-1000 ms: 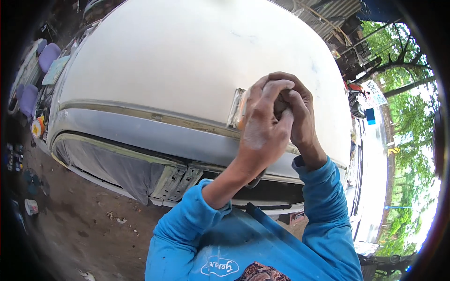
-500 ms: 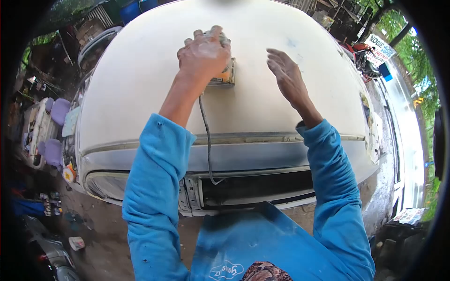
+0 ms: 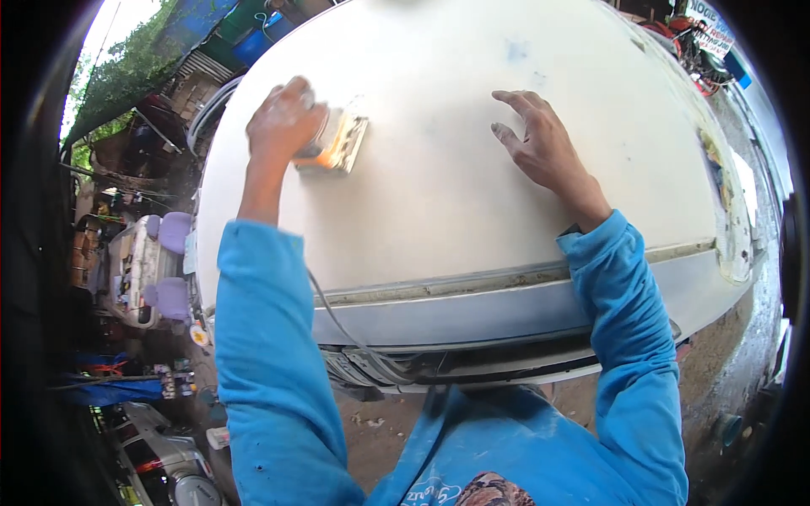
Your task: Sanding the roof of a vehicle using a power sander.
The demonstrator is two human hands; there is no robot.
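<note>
My left hand (image 3: 284, 118) is closed over the top of an orange power sander (image 3: 334, 145), whose flat pad rests on the pale vehicle roof (image 3: 456, 194). Motion blurs the sander a little. From beneath my left sleeve its grey cord (image 3: 329, 310) runs down over the roof's near edge. To the right, my right hand (image 3: 544, 143) hovers over or lightly touches the roof, fingers apart and holding nothing; which of the two I cannot tell. Faint bluish patches (image 3: 516, 52) mark the roof beyond that hand.
A raised gutter strip (image 3: 472, 285) crosses the roof's near side, above a window opening (image 3: 506, 361). Purple seats (image 3: 175, 232) and a motorcycle (image 3: 169, 464) stand on the left. A red motorcycle (image 3: 696, 51) and a signboard (image 3: 713, 25) are at the far right.
My left hand has moved left across the roof with the sander, which has turned somewhat. My right hand's thumb is now spread from its fingers. The whole view has shifted and tilted.
</note>
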